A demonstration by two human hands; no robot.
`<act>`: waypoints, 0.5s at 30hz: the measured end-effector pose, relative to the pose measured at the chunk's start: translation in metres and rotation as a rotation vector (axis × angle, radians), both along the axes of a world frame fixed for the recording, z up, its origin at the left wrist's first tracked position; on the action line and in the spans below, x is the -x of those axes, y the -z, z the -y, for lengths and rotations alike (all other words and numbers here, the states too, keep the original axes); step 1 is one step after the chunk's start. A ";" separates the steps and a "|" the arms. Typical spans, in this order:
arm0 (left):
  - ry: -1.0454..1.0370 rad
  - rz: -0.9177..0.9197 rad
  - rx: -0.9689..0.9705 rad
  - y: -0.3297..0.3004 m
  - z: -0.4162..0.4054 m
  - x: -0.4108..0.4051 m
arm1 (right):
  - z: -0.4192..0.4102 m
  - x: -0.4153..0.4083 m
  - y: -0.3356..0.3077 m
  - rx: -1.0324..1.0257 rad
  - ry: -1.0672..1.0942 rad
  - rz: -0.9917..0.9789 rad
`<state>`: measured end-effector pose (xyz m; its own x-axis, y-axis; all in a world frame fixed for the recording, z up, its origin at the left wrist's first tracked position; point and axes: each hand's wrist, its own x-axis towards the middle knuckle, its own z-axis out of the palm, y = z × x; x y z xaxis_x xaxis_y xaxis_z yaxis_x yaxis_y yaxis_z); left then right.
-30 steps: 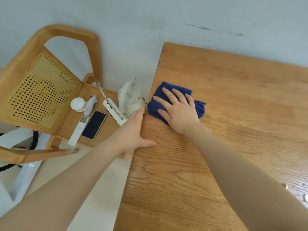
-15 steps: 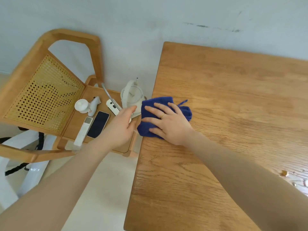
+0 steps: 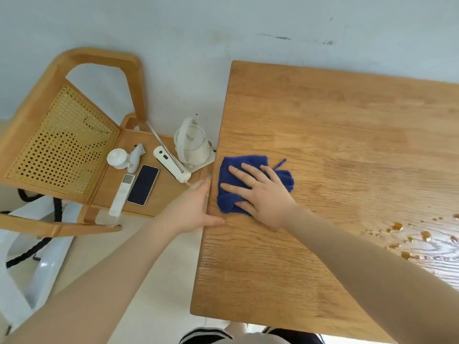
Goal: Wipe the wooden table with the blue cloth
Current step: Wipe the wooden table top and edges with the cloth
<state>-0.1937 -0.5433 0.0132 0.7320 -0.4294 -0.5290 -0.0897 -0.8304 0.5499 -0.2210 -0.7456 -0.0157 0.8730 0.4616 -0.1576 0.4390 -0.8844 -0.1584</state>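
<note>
Landmark: the wooden table (image 3: 323, 135), one table, light brown, against the wall.
Arms: two bare arms reach in from the near side.
Left hand (image 3: 191, 207): it rests at the table's left edge, fingers straight and together, thumb lying on the table top. It holds nothing.
Right hand (image 3: 263, 194): it lies flat on the blue cloth, fingers spread wide and straight, pressing down. One ring shows on one finger.
Blue cloth (image 3: 248, 180): one cloth, bunched up, on the table top just inside the left edge, under the right hand.
Drops (image 3: 409, 238): many small brown wet spots on the table's right side, well apart from the cloth. Too many and too small to count.
Chair (image 3: 62, 135): one wooden chair just left of the table, with a woven back.
On the chair seat: one dark phone (image 3: 143, 184), one white remote (image 3: 121, 194), one white kettle (image 3: 192, 142) nearest the table, one long white gadget (image 3: 171, 165), and one small white fan (image 3: 124, 158).
</note>
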 end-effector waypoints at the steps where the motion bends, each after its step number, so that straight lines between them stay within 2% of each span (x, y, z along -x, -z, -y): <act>1: 0.008 -0.003 0.001 0.002 0.003 0.001 | 0.004 0.002 0.000 0.019 -0.020 -0.019; 3: 0.030 0.045 -0.049 0.006 0.007 0.001 | 0.009 -0.011 -0.001 0.034 -0.017 -0.036; 6: 0.087 0.133 -0.213 0.011 0.008 -0.001 | 0.013 -0.048 0.001 0.019 0.201 -0.020; 9: 0.116 0.165 -0.258 0.011 0.008 0.005 | 0.011 -0.067 0.003 0.014 0.344 0.020; 12: 0.160 0.188 -0.242 0.007 0.008 0.011 | 0.008 -0.036 0.003 -0.010 0.299 0.055; 15: 0.182 0.201 -0.239 0.003 0.011 0.008 | 0.012 0.020 0.004 0.021 0.138 0.080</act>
<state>-0.2020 -0.5542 0.0106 0.7546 -0.4437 -0.4835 -0.3347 -0.8940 0.2980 -0.2413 -0.7576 -0.0194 0.9379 0.3341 -0.0934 0.3240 -0.9398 -0.1088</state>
